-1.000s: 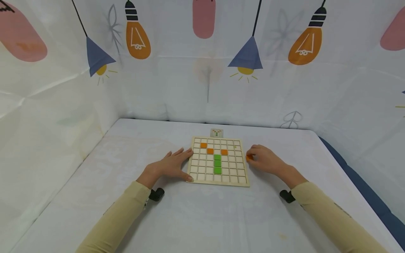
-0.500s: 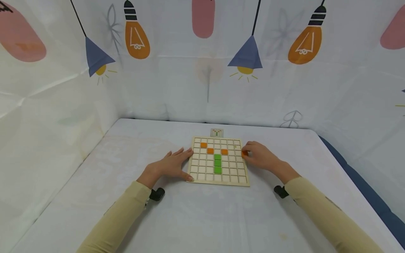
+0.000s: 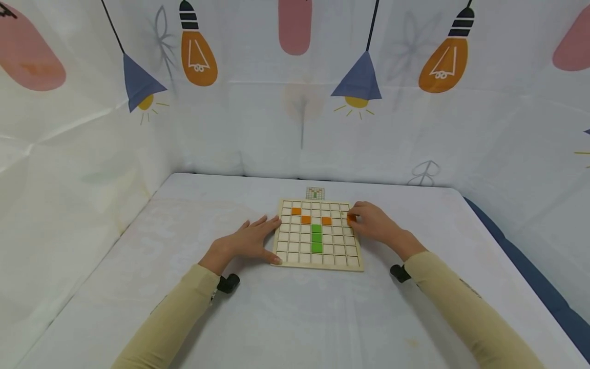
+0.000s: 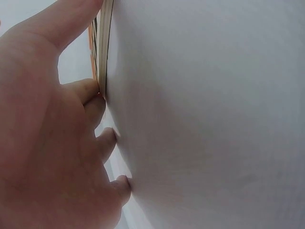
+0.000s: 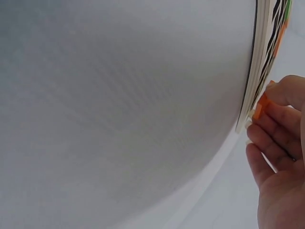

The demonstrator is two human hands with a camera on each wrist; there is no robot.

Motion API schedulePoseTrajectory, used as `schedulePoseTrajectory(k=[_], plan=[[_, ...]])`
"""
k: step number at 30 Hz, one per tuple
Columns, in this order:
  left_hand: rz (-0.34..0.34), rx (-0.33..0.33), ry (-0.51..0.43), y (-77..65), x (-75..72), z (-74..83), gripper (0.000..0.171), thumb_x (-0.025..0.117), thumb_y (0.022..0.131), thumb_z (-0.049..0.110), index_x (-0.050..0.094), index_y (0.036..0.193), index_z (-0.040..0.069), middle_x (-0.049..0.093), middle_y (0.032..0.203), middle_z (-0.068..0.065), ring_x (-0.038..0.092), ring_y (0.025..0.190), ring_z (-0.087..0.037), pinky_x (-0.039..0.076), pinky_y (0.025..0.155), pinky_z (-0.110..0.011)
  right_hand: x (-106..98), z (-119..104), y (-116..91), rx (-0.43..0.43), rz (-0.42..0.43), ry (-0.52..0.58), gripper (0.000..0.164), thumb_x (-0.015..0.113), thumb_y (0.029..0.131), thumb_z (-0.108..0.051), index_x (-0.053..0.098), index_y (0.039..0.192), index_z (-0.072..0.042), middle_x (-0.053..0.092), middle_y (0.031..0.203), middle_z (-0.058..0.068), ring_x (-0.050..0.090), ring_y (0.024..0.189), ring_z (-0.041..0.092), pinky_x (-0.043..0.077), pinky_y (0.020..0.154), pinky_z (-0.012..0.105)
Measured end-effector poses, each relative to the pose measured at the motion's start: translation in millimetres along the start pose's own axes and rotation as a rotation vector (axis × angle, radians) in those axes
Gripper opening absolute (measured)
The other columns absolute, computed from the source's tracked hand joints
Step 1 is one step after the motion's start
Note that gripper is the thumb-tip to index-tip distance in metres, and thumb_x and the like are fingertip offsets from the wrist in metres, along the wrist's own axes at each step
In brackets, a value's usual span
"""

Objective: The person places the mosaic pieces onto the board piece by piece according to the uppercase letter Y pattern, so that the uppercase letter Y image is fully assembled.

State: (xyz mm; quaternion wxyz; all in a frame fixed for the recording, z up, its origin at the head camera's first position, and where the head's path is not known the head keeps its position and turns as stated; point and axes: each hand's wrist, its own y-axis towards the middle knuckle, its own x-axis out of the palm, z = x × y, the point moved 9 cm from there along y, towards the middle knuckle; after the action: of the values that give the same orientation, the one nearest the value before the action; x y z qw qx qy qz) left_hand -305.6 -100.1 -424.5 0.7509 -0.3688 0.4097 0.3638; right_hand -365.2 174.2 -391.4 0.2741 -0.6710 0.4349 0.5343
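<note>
A square wooden grid board [image 3: 338, 267] lies flat on the table, its cells pale. Set in it are an orange tile [image 3: 296, 211] at upper left, two more orange tiles lower down, and a column of green tiles [image 3: 316, 238] near the middle. My left hand [image 3: 251, 241] spreads along the board's left side, thumb at the front left corner and fingertips at the edge. My right hand [image 3: 374, 223] pinches another orange tile [image 5: 261, 106] between thumb and fingers, over the board's upper right edge.
Just behind the board lies a small pattern card [image 3: 315, 193] with a printed grid. White table covering [image 3: 295, 318] stretches around the board. A white cloth wall [image 3: 258, 128] printed with lamps and bulbs rises behind the table.
My right hand has moved left and slightly away from me, carrying the orange tile from beside the board to over its right edge. The left hand stays in place.
</note>
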Motion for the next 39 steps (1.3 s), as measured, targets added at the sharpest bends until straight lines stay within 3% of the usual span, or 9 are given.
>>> schedulePoseTrajectory(k=[11, 25, 39], plan=[[0.006, 0.004, 0.0, 0.5, 2.0, -1.1, 0.112, 0.075, 0.075, 0.066, 0.018, 0.161, 0.023, 0.011, 0.169, 0.006, 0.005, 0.158, -0.025, 0.005, 0.124, -0.061, -0.9, -10.1, 7.3, -0.039, 0.008, 0.02, 0.024, 0.068, 0.091, -0.013, 0.074, 0.112, -0.004, 0.066, 0.099, 0.004, 0.055, 0.087, 0.019, 0.05, 0.079, 0.035], [0.011, 0.004, 0.003, 0.9, 2.3, -2.0, 0.112, 0.075, 0.075, 0.067, 0.018, 0.161, 0.023, 0.011, 0.169, 0.006, 0.004, 0.158, -0.024, 0.004, 0.124, -0.061, 3.7, -15.3, 20.0, -0.021, -0.005, 0.007, 0.02, 0.067, 0.094, -0.016, 0.074, 0.11, -0.006, 0.065, 0.099, 0.004, 0.055, 0.087, 0.018, 0.051, 0.078, 0.034], [0.008, 0.005, -0.007, -0.2, 0.6, -0.1, 0.112, 0.075, 0.076, 0.065, 0.017, 0.161, 0.023, 0.011, 0.169, 0.006, 0.004, 0.158, -0.024, 0.003, 0.124, -0.061, 8.3, -22.8, 30.6, -0.04, -0.022, -0.052, 0.021, 0.065, 0.095, -0.017, 0.074, 0.11, -0.006, 0.066, 0.1, 0.004, 0.057, 0.089, 0.018, 0.052, 0.083, 0.035]])
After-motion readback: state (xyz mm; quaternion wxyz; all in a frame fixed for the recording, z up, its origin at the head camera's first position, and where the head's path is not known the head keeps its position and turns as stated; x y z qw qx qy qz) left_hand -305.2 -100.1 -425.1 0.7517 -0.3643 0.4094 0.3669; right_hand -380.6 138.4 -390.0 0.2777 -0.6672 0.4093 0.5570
